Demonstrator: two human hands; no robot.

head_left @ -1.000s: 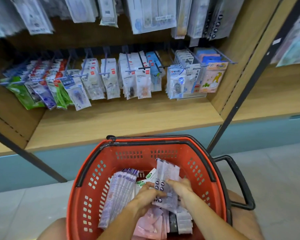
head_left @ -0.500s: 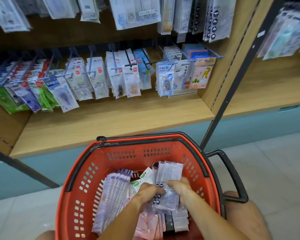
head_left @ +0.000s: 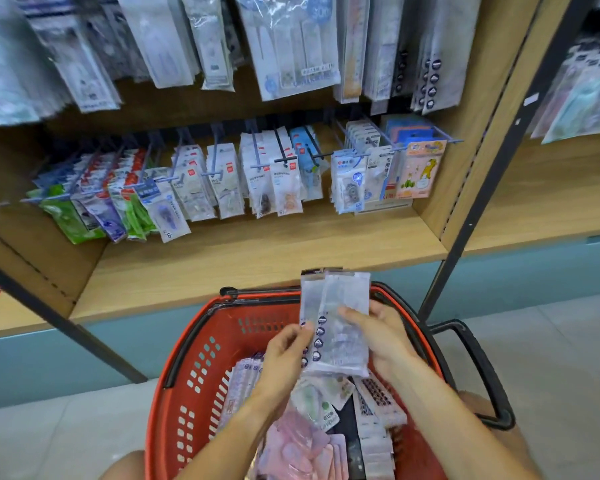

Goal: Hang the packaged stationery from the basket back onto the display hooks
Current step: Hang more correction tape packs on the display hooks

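Note:
A red plastic basket (head_left: 187, 379) sits low in front of me, with several stationery packets (head_left: 329, 403) lying inside. Above the basket I hold a small stack of clear packets with dark round icons (head_left: 336, 327). My left hand (head_left: 288, 355) pinches the stack's left edge. My right hand (head_left: 381, 337) grips its right side, fingers spread across the front. Matching packets with the same icons (head_left: 430, 81) hang on the upper right hooks of the wooden display. A lower row of hooks (head_left: 222, 171) carries many small packets.
A wooden shelf board (head_left: 257, 251) runs under the lower hooks. Black metal uprights (head_left: 471, 209) stand right of the bay and another slants at the left (head_left: 59, 320). The basket's black handle (head_left: 482, 372) sticks out right. Grey floor tiles lie on both sides.
Both hands have lifted the stack of icon packets out of the basket to above its far rim. My view has tilted up toward the display.

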